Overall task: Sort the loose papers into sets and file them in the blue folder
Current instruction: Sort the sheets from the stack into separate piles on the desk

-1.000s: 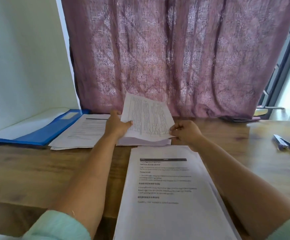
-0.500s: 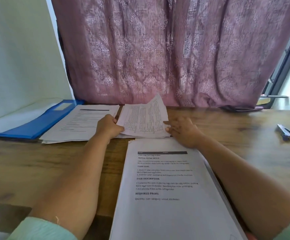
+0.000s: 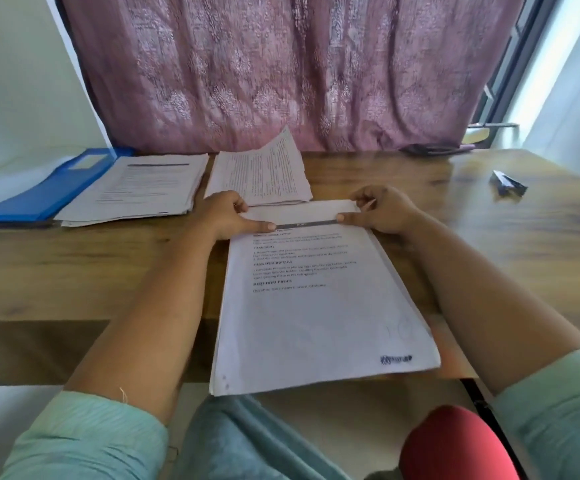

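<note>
- Near paper stack (image 3: 316,306) is overhanging the table's (image 3: 74,271) front edge
- Left hand (image 3: 224,214) and right hand (image 3: 383,209) are pinching its top corners

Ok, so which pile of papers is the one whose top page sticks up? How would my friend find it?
Start at the pink curtain along the back of the wooden table. Just in front of it, in the middle, lies the curled pile, between the flat pile by the blue folder and the near pile the hands touch. Only its top sheet lifts at the far corner.
</note>
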`<state>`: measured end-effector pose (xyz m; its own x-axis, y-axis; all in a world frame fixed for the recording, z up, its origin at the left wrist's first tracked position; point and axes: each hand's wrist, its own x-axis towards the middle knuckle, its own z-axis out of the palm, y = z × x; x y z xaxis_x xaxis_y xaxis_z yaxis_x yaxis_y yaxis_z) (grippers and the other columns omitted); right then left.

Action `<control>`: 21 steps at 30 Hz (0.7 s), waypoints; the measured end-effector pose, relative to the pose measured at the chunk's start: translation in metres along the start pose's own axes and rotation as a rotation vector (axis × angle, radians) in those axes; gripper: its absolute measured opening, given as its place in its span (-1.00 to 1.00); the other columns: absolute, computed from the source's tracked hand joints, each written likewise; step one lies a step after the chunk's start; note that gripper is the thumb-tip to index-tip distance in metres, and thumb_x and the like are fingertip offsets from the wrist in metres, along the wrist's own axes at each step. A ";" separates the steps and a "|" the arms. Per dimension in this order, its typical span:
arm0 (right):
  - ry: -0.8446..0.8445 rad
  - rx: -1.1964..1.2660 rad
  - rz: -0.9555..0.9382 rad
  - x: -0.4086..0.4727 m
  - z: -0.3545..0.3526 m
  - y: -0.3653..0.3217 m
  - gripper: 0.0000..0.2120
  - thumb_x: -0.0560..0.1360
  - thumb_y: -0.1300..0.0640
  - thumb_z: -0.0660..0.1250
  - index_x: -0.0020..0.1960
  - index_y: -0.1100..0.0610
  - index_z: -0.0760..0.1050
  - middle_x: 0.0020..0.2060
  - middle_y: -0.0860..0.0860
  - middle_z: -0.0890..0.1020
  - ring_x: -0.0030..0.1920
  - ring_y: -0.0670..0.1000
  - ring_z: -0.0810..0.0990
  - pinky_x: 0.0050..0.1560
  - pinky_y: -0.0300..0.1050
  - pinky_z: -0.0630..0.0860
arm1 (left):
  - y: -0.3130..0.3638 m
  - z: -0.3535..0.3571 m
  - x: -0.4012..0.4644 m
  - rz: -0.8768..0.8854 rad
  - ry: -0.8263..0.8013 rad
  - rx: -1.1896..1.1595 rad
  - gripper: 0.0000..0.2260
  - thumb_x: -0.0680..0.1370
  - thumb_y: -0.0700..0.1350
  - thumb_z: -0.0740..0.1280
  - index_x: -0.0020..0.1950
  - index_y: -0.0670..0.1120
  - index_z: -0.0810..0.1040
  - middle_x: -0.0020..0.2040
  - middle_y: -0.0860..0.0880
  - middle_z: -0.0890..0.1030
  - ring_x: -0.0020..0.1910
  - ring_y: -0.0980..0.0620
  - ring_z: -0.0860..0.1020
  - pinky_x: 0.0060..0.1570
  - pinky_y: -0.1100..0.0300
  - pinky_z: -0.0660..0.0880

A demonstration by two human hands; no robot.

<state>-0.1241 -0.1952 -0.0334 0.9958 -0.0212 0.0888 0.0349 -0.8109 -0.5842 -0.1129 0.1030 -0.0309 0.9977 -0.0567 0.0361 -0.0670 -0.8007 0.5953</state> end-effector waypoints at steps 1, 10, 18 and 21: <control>-0.015 -0.027 0.011 -0.002 0.002 -0.001 -0.30 0.28 -0.27 0.52 0.31 0.04 0.49 0.09 -0.07 0.58 0.06 -0.05 0.54 0.10 -0.21 0.45 | -0.002 0.001 -0.002 0.003 -0.002 -0.037 -0.33 0.20 0.25 0.59 0.16 -0.03 0.50 0.12 0.02 0.52 0.11 0.00 0.50 0.14 0.02 0.51; 0.216 0.219 -0.029 -0.009 0.012 -0.001 -0.60 0.32 0.05 0.59 0.06 0.03 0.50 -0.23 -0.08 0.57 -0.24 -0.10 0.52 -0.26 -0.32 0.42 | -0.008 0.005 -0.010 0.087 0.300 -0.208 -0.77 0.43 -0.19 0.52 0.03 -0.11 0.57 -0.14 -0.01 0.59 -0.12 0.02 0.54 -0.09 0.20 0.48; 0.473 0.186 -0.160 -0.007 0.010 0.001 -0.82 0.44 0.03 0.47 -0.15 0.12 0.54 -0.24 -0.07 0.58 -0.24 -0.07 0.49 -0.18 -0.20 0.42 | -0.008 0.005 -0.008 0.085 0.394 -0.198 -0.87 0.51 -0.12 0.45 0.00 -0.13 0.60 -0.09 -0.02 0.60 -0.12 0.05 0.52 -0.08 0.21 0.47; 0.628 0.354 -0.198 -0.009 0.001 -0.002 -0.89 0.50 0.07 0.42 -0.10 0.11 0.57 -0.23 0.02 0.60 -0.26 -0.08 0.49 -0.23 -0.34 0.40 | -0.007 0.005 -0.006 0.049 0.410 -0.198 -0.75 0.50 0.00 0.45 0.09 -0.09 0.54 0.04 0.02 0.52 -0.02 0.04 0.49 -0.07 0.19 0.46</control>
<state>-0.1329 -0.1927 -0.0337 0.7363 -0.3101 0.6014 0.3396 -0.5994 -0.7248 -0.1182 0.1058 -0.0389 0.9157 0.1804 0.3591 -0.1521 -0.6714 0.7253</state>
